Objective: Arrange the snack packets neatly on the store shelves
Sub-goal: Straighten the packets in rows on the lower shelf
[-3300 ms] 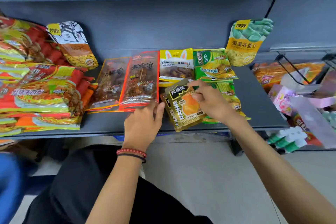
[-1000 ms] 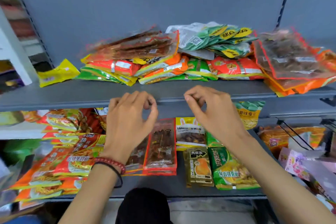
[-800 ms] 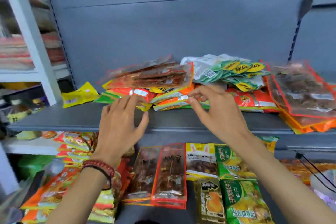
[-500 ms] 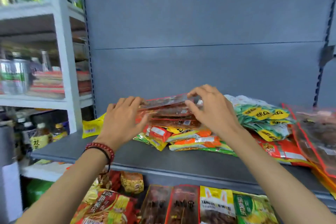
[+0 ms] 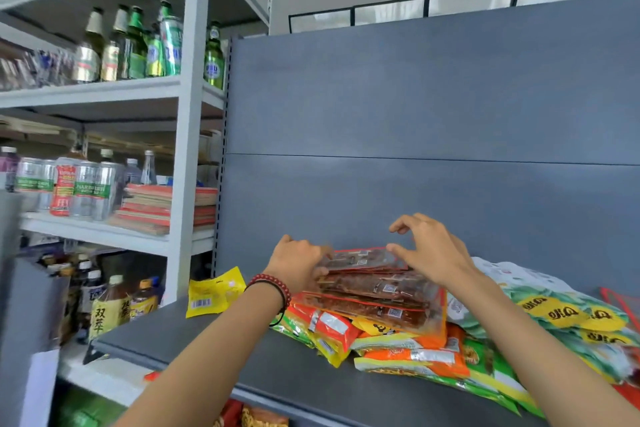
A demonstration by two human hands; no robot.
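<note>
Both hands have risen to the upper shelf. On its slanted heap of orange and green packets lie the clear red-edged packets: the left hand grips their left end, while the right hand hovers spread, thumb touching the top one. A tug could slide the slick heap off the edge.

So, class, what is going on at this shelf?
A person is tidying a grey shelf. The left hand grips the left end of the clear packets on top of a mixed pile. The right hand hovers at their right end, thumb touching the top one. A yellow packet lies apart on the left.
</note>
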